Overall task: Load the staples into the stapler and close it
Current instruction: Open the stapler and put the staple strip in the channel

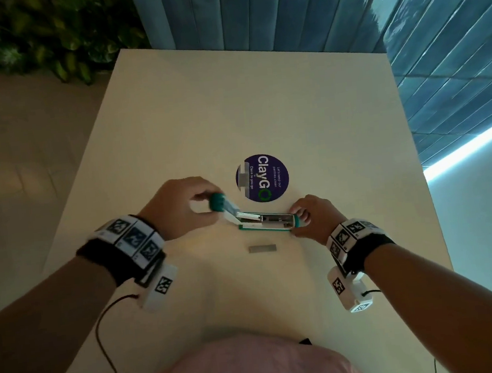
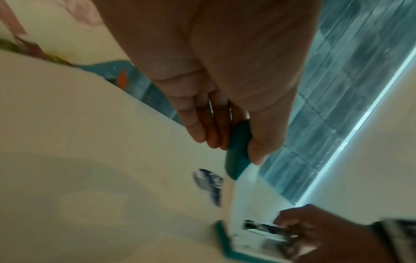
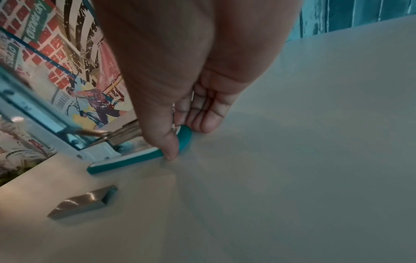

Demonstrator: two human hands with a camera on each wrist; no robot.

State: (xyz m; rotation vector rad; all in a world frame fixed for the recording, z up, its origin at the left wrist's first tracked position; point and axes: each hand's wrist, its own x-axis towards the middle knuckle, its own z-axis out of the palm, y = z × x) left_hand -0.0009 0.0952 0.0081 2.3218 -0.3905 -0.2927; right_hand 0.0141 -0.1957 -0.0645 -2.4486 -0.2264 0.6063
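A teal and white stapler [image 1: 264, 222] lies open on the cream table [image 1: 231, 112]. Its top cover [image 1: 222, 206] is swung up to the left. My left hand [image 1: 180, 206] pinches the cover's teal end [image 2: 238, 151] between thumb and fingers. My right hand [image 1: 307, 215] holds the front end of the stapler base [image 3: 183, 137] down on the table, thumb at the near side and fingers at the far side. The metal staple channel [image 1: 267, 216] lies exposed. A grey strip of staples [image 1: 262, 248] [image 3: 83, 202] lies loose on the table just in front of the stapler.
A round purple sticker [image 1: 262, 177] is on the table just behind the stapler. Green plants [image 1: 44, 34] stand at the far left, and a blue ribbed wall [image 1: 281, 8] runs behind the table. A black cable [image 1: 103, 335] hangs from my left wrist.
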